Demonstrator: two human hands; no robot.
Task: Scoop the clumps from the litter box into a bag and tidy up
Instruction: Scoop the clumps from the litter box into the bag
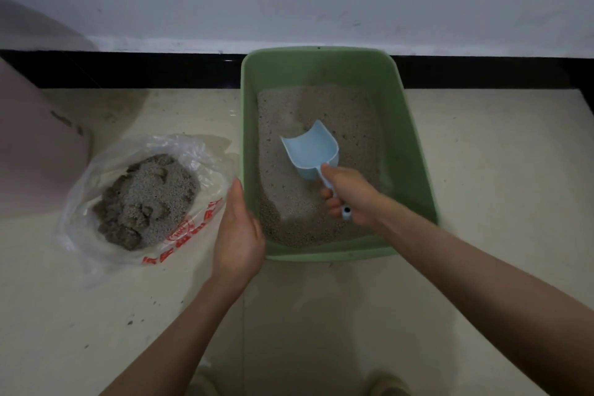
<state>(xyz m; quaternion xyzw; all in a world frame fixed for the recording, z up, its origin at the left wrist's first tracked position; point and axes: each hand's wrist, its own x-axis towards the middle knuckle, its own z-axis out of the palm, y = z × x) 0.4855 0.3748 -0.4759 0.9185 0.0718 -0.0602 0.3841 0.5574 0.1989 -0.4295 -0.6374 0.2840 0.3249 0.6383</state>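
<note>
A green litter box (414, 151) stands on the floor against the wall, with grey litter (340, 112) inside. My right hand (350, 193) grips the handle of a light blue scoop (310, 149), whose empty bowl lies over the litter. My left hand (238, 231) rests against the box's near-left corner, fingers straight. To the left lies a clear plastic bag (199, 225) with red print, open, holding a heap of litter clumps (146, 199).
A pink rounded object (35, 151) stands at the far left beside the bag. A black skirting strip (144, 69) runs along the white wall. Loose grains dot the pale tiled floor (482, 170). My feet show at the bottom edge.
</note>
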